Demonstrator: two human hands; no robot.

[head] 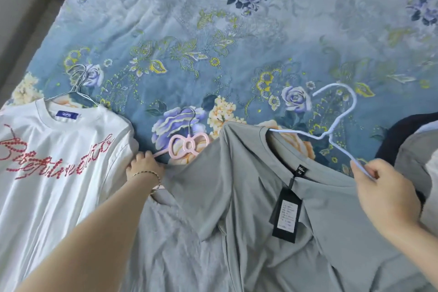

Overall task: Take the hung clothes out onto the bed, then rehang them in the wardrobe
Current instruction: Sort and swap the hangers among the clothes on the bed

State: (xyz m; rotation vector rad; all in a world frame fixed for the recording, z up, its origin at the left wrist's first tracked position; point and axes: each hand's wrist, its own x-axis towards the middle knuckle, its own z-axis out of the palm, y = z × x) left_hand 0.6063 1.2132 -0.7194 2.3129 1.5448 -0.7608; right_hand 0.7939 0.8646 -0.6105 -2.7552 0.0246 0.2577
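Note:
A grey T-shirt (248,173) with a black tag (286,213) lies on the bed. A pale blue wire hanger (336,123) sits partly in its neck, and my right hand (381,187) grips the hanger's right arm. My left hand (144,163) holds the arm of a pink bow-shaped hanger (187,144), which carries a lighter grey garment (170,232) partly under the grey T-shirt. At the left lies a white T-shirt (52,161) with red lettering on a silver wire hanger (75,87).
The bed's blue floral sheet (237,42) stretches away ahead. More clothes, dark and grey (412,149), are piled at the right edge. A strip of floor and wall (21,19) runs along the bed's left side.

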